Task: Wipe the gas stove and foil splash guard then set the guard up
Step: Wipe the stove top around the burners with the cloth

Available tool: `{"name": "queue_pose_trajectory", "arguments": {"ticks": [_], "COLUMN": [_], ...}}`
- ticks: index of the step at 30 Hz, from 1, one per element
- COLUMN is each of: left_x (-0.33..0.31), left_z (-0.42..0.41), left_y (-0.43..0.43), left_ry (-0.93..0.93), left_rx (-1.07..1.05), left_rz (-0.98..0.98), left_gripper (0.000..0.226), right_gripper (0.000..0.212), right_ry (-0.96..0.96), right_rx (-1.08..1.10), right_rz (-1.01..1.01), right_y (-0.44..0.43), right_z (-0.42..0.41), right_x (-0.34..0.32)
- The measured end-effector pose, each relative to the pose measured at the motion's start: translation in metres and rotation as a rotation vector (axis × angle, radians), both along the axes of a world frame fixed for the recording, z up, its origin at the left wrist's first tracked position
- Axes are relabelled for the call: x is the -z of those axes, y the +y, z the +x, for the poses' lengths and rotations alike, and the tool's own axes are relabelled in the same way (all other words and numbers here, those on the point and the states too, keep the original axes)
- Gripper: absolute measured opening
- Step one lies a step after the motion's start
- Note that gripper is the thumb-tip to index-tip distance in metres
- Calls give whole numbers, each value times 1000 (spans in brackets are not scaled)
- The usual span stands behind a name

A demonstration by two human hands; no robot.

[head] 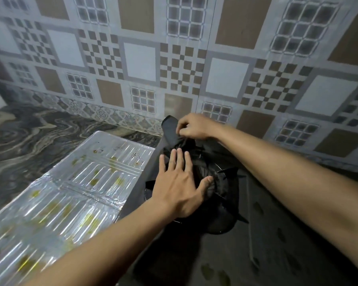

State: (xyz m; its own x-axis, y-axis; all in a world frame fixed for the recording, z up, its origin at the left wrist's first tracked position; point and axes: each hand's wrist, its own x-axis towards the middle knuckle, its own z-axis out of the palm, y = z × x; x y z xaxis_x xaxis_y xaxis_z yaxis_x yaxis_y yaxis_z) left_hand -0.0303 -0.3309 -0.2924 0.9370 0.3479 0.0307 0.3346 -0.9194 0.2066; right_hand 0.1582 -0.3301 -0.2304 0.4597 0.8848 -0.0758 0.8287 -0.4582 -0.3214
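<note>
A dark gas stove (262, 234) fills the lower right, its black burner grate partly covered by a dark cloth (171, 131). My left hand (180, 182) lies flat with spread fingers on the cloth over the burner. My right hand (194, 125) pinches the cloth's far edge near the wall. The foil splash guard (70, 193) lies flat on the counter left of the stove, ribbed and silver, spotted with yellow-brown grease stains.
A patterned tiled wall (174, 58) rises right behind the stove. The marbled dark counter (29, 137) stretches to the left and behind the foil. Greasy spots (215, 271) mark the stove's front surface.
</note>
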Motion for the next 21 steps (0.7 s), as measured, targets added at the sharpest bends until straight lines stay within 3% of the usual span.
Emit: {"name": "queue_pose_trajectory", "arguments": {"ticks": [3, 6, 10, 16, 19, 21], "left_x": [0, -2, -2, -2, -3, -3], "left_z": [1, 1, 2, 2, 4, 6], "left_y": [-1, -2, -2, -2, -3, -4], "left_ry": [30, 62, 108, 130, 120, 71], "left_rx": [-11, -18, -14, -9, -11, -7], "left_rz": [19, 44, 70, 77, 68, 74], "left_gripper": [94, 94, 95, 94, 91, 88], "right_gripper": [42, 61, 55, 61, 60, 60], "right_ry": [0, 34, -47, -77, -181, -128], "right_rx": [48, -36, -119, -200, -182, -172], "right_rz": [77, -193, -404, -395, -401, -322], "right_y": [18, 35, 31, 6, -3, -6], "right_z": [-1, -3, 10, 40, 48, 47], "right_x": [2, 15, 30, 29, 29, 31]}}
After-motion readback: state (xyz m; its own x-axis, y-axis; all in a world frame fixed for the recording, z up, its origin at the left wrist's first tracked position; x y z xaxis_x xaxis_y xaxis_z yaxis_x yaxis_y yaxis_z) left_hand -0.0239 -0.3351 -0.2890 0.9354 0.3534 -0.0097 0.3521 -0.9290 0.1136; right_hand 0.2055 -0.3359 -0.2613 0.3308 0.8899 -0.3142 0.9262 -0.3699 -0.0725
